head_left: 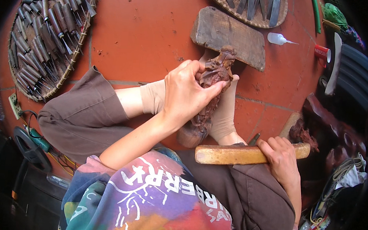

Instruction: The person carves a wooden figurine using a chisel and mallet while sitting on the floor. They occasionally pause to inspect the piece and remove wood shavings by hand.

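My left hand (187,92) is closed around a dark brown wood carving (213,76), thumb across its near face. The carving stands tilted between my feet, with deep-cut knobbly relief along its length. Its rounded lower end (192,134) rests near my sock-covered foot. In my right hand (280,156) is a pale, worn wooden bar (232,155), gripped toward its right end and lying across my right thigh. Just beyond the carving's top is a thick, dark wooden board (231,35). The undersides of the carving and some of my right fingers are hidden.
A round woven tray (80,51) at the left holds many wood-handled carving tools (41,43). Another tray (281,15) at the far side carries flat metal blades (258,5). A white squeeze bottle (280,39) and red cup (322,54) lie to the right. Wood chips dot the tiles.
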Available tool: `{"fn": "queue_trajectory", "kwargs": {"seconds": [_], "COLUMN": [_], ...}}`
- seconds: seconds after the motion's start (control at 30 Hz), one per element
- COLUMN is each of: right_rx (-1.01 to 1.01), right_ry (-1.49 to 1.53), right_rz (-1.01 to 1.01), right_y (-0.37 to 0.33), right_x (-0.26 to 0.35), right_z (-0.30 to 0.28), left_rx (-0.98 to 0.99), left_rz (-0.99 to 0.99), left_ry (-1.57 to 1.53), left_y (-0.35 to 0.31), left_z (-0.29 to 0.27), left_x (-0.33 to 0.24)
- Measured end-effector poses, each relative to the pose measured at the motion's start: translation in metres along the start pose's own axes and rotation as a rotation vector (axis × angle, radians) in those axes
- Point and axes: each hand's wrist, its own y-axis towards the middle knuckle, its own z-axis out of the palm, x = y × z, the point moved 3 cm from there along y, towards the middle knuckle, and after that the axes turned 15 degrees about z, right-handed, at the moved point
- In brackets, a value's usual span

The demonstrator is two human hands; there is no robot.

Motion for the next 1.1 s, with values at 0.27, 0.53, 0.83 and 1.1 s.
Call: {"fn": "queue_trajectory", "kwargs": {"seconds": [0.27, 0.53, 0.83, 1.1], "right_rx": [0.028, 0.03, 0.068, 0.026], "right_ry": [-0.032, -0.005, 0.154, 1.001], "right_rz": [0.038, 0.04, -0.004, 0.739], "right_y": [-0.001, 0.0, 0.004, -0.017], "right_x": [0.003, -0.005, -0.026, -0.109], "right_z": [-0.005, -0.001, 0.006, 0.125], "left_rx": [-0.006, 0.024, 0.139, 0.1], "left_rz": [0.011, 0.081, 0.208, 0.251], "left_ry": [0.042, 0.017, -0.096, -0.124], "left_y": [0.007, 0.003, -0.023, -0.028], "left_z": [0.008, 0.012, 0.015, 0.007], "left_x": [-0.002, -0.012, -0.033, -0.036]}}
